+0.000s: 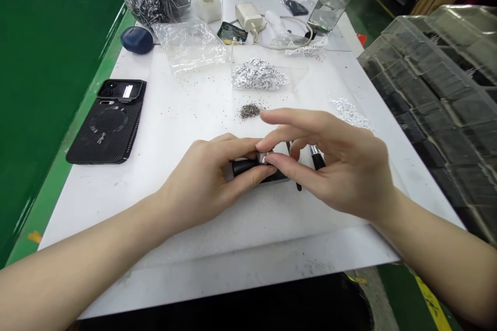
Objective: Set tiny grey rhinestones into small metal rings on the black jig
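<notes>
Small silver-ended part [261,156] was just above a dark block [278,174] near mid-table, pinched between thumb and index of left hand [202,170]. Right hand [349,165] had thumb and a fingertip at the silver end, index raised; couldn't tell if gripping. Beyond: brass-coloured bits [250,110], then clear tray [298,76] with white pieces [258,74]. Black phone [108,123] lay far left.

The head camera looks forward and down over the table [202,276].
</notes>
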`<state>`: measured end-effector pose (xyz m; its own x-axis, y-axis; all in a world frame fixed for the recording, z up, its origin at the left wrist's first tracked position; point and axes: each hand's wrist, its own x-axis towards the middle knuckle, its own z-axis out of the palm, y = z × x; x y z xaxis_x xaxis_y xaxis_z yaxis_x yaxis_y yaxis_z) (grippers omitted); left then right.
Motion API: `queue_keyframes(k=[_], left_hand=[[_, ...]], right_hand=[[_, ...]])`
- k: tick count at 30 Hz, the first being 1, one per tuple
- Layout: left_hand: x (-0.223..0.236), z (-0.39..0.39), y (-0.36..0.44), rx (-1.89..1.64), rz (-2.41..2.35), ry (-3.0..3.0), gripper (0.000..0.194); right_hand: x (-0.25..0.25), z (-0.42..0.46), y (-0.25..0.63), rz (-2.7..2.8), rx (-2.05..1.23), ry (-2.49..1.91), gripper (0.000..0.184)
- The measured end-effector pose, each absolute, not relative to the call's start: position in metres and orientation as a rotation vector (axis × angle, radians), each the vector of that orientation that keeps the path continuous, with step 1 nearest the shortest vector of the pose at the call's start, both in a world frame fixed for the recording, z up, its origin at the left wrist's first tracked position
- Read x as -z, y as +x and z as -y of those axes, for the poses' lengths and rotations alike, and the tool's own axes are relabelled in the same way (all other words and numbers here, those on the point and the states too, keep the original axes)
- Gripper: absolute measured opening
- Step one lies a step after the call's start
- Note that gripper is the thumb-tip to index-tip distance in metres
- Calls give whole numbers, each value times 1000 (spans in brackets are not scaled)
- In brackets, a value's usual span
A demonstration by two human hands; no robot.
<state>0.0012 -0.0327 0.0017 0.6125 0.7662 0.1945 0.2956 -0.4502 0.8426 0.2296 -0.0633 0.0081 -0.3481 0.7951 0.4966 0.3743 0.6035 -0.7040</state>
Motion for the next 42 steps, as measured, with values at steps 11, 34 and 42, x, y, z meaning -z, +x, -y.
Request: queue_keyframes(k=[11, 34, 42], left_hand=[[-2, 27, -4, -688, -725, 2021, 18], [-3, 35, -2, -721, -816, 1938, 23], [-3, 34, -1, -712, -787, 1933, 22]], right_hand=[[-12, 58, 236, 1889, -888, -970, 24], [-23, 3, 282, 1373, -949, -1122, 19], [-2, -4, 251, 1295, -1161, -1163, 23]])
